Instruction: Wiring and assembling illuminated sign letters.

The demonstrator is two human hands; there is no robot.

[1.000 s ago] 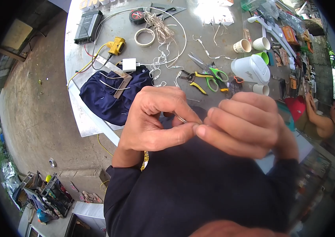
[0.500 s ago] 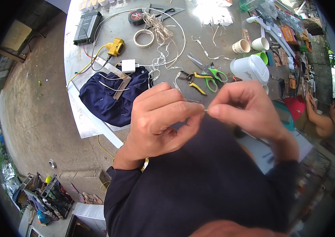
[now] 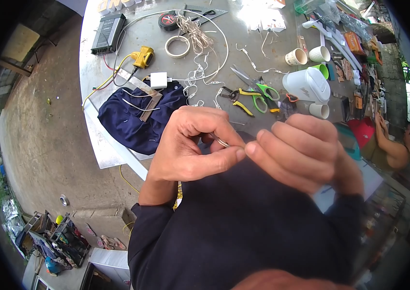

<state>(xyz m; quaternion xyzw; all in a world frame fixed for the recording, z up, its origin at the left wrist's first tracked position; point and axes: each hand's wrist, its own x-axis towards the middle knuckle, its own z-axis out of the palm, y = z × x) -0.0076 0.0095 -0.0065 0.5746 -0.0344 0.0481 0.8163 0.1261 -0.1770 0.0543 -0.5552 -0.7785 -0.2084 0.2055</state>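
Note:
My left hand (image 3: 190, 145) is closed in a pinch, with a short piece of thin wire (image 3: 222, 142) showing between thumb and forefinger. Against those fingertips press the thumb and fingers of my right hand (image 3: 301, 152), curled closed; whatever they pinch is hidden. Both hands are held in front of my dark shirt, above the table's near edge. Just beyond them lie green-handled scissors (image 3: 263, 94) and yellow-handled wire strippers (image 3: 239, 100). A dark blue cloth (image 3: 118, 116) is bunched beside my left hand, with a metal bar and loose wires on top.
On the grey table lie a tape roll (image 3: 177, 47), a tape measure (image 3: 168, 21), a black power supply (image 3: 109, 34), a white adapter (image 3: 158, 80) and strings of small LED modules (image 3: 251, 60). A white plastic container (image 3: 306, 84) and paper cups (image 3: 295, 57) stand right. Another person (image 3: 393, 145) sits far right.
My left hand has turned so its thumb faces up and the wire shows. The right hand has rolled over, its fingers curling forward, and both have shifted slightly lower.

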